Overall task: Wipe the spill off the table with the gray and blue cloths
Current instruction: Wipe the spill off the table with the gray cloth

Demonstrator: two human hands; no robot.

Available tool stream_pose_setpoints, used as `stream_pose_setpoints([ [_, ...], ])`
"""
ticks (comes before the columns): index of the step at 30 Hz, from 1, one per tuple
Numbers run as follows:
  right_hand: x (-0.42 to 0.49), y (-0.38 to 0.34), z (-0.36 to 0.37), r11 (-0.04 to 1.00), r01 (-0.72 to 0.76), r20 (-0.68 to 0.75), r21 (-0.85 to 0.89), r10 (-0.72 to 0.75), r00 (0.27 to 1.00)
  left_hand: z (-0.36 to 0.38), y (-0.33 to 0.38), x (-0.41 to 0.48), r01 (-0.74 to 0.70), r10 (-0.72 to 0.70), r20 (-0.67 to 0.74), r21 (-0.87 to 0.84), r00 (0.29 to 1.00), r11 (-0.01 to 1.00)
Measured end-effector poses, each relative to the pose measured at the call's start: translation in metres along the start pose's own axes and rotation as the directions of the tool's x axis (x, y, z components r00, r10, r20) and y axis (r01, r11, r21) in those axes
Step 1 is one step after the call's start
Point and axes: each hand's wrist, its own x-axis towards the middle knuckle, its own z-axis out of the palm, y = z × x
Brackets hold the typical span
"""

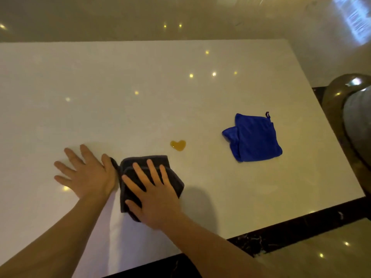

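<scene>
A small amber, heart-shaped spill (178,145) lies on the glossy white table (140,93). Just below and left of it sits the folded gray cloth (172,177). My right hand (152,191) lies flat on top of the gray cloth with its fingers spread, pressing on it rather than gripping. Beside the cloth's left edge, my left hand (86,173) rests flat on the bare table, fingers apart and holding nothing. The folded blue cloth (255,137) lies untouched to the right of the spill.
A dark rounded chair back (349,125) stands past the table's right edge. The table's near edge has a dark marbled trim (281,233). Shiny floor lies beyond the far edge and at the lower right.
</scene>
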Motion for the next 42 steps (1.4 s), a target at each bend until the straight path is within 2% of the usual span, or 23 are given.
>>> stream_pose_setpoints([
  [2,-0.042,0.016,0.010,1.000,0.006,-0.008,-0.011,-0.006,1.000,0.002,0.016,-0.007,-0.052,0.051,0.032,0.029,0.998,0.998],
  [6,-0.079,0.074,-0.004,0.979,-0.190,-0.001,-0.078,0.191,0.982,0.010,0.044,-0.024,-0.127,0.124,0.069,0.044,0.990,0.991],
  [9,-0.057,0.104,-0.026,0.924,-0.371,-0.025,-0.096,0.370,0.928,0.016,0.060,-0.033,-0.157,0.155,0.068,0.034,0.986,0.987],
  [12,-0.065,0.091,-0.014,0.866,-0.494,-0.043,-0.073,0.492,0.869,0.019,0.066,-0.036,-0.124,0.123,0.051,0.021,0.991,0.992],
  [17,-0.134,0.049,0.018,0.859,-0.496,0.037,-0.130,0.504,0.863,0.025,0.063,-0.034,-0.136,0.135,0.018,0.032,0.991,0.990],
  [21,-0.081,0.070,-0.004,0.829,-0.556,-0.051,-0.060,0.554,0.831,0.026,0.064,-0.034,-0.145,0.145,0.002,0.054,0.989,0.988],
  [26,0.054,0.108,-0.050,0.883,-0.469,-0.159,0.032,0.468,0.869,0.027,0.066,-0.032,-0.130,0.131,-0.011,0.066,0.991,0.989],
  [28,0.071,0.111,-0.051,0.895,-0.445,-0.170,0.021,0.442,0.881,0.028,0.066,-0.032,-0.122,0.123,-0.019,0.068,0.992,0.990],
  [33,-0.035,0.090,-0.011,0.982,-0.184,-0.073,-0.039,0.181,0.981,0.028,0.062,-0.032,-0.150,0.151,-0.015,0.050,0.988,0.987],
  [35,-0.051,0.111,-0.016,0.995,-0.050,-0.016,-0.088,0.048,0.999,0.028,0.063,-0.031,-0.144,0.146,-0.030,0.048,0.989,0.988],
  [36,-0.040,0.127,-0.022,0.993,-0.039,-0.011,-0.115,0.038,0.999,0.029,0.065,-0.030,-0.139,0.141,-0.037,0.049,0.989,0.989],
  [38,0.008,0.148,-0.040,0.973,-0.182,-0.102,-0.139,0.169,0.980,0.030,0.065,-0.027,-0.132,0.134,-0.046,0.043,0.990,0.990],
  [41,0.099,0.148,-0.062,0.865,-0.501,-0.179,-0.026,0.489,0.854,0.032,0.064,-0.027,-0.137,0.139,-0.050,0.042,0.989,0.990],
  [42,0.116,0.137,-0.060,0.845,-0.535,-0.185,0.006,0.527,0.830,0.032,0.062,-0.027,-0.141,0.143,-0.051,0.045,0.988,0.989],
])
